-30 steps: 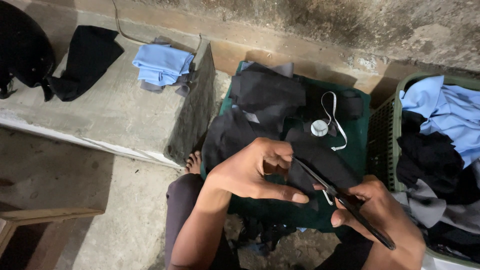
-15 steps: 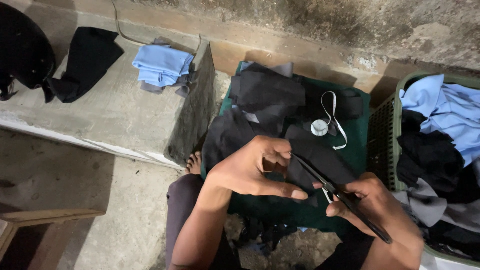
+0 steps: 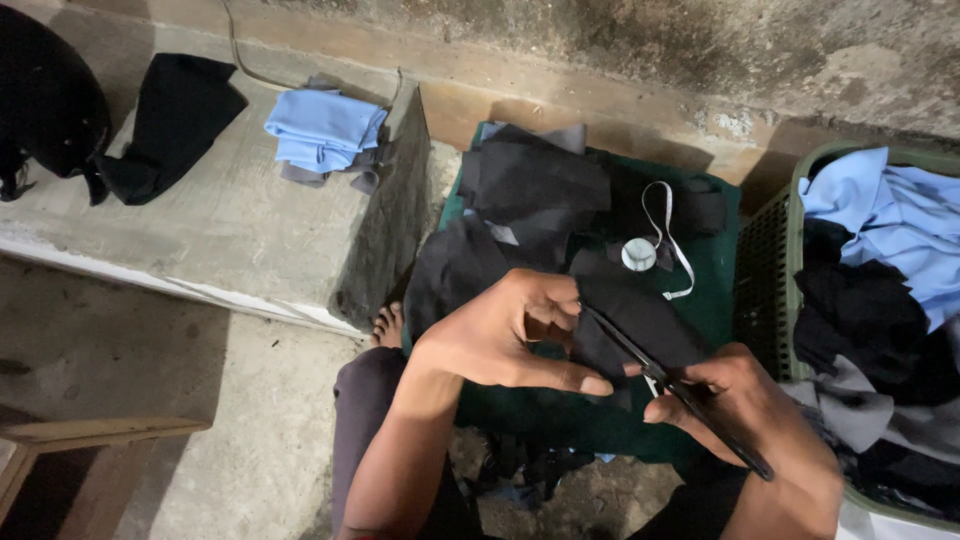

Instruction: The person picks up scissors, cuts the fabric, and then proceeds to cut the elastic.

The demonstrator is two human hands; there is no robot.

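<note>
Head view showed little change: the left hand [image 3: 500, 335] still pinched the black cloth [image 3: 630, 325], right fingers [image 3: 690, 385] still gripping scissors [image 3: 680, 390], blades barely advanced

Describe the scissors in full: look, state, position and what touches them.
The scissors are dark, apparently metal, with long slim blades. They lie on a slant: the tips point up and left into a piece of black cloth, the handle end runs down and right past the right hand. That hand grips them around the handles, which its fingers mostly hide. The blades look nearly closed at the cloth's edge. The left hand pinches the same cloth just beside the blades, over a green mat.
</note>
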